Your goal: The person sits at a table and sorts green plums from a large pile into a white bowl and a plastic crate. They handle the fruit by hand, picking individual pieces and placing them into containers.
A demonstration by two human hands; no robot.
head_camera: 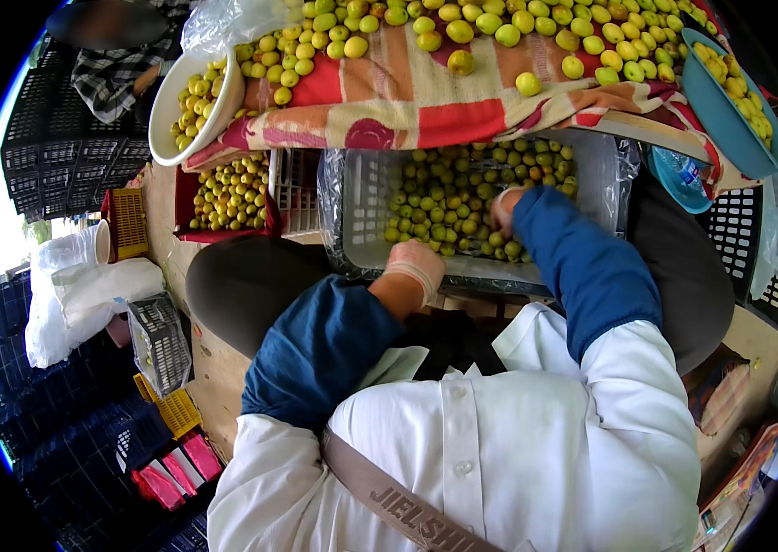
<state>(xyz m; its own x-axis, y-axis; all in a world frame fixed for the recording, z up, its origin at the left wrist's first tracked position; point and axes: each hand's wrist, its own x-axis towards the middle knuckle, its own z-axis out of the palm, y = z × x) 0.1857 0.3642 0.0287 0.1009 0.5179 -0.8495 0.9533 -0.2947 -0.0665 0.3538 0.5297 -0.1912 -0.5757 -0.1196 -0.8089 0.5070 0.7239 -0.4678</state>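
A grey plastic crate (368, 207) stands between my knees, lined with clear plastic film (331, 207). Many small green-yellow fruits (440, 207), apparently jujubes, lie in it. My left hand (418, 263), in a thin pale glove, is at the crate's near rim, beside the closest fruits. Its fingers point down and away, so their grip is hidden. My right hand (505, 208) reaches into the right half of the crate, down among the fruits. Blur and the blue sleeve cover (571, 252) hide its fingertips, and whether it holds a fruit cannot be told.
Beyond the crate, a table bears a checked blanket (389, 90) with loose fruits. A white basin (233, 103) and a blue basin (713, 131) of fruits sit at its ends. A red-lined crate (223, 236) of fruits stands left; another person's checked sleeve (102, 83) shows far left.
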